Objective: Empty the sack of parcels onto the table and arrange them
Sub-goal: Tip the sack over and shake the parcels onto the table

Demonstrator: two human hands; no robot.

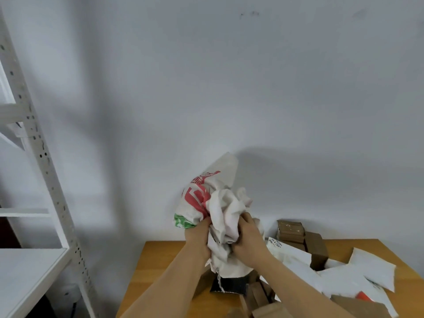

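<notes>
Parcels [339, 269] lie heaped on table [160, 260], near edge to right. Above them both hands, left [197, 235] and right [246, 237], fingers clamped on bunched sack [220, 203], raised, likely shaking out leftovers. Shelf [34, 157] far left.

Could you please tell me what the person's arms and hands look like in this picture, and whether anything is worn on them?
Both forearms are bare as far as the frame shows: no sleeves or cuffs come into view. The left hand and the right hand wear no gloves, and no watch, bracelet or ring shows on the visible parts. The picture is a little blurred, so fine details such as the nails cannot be made out.
</notes>
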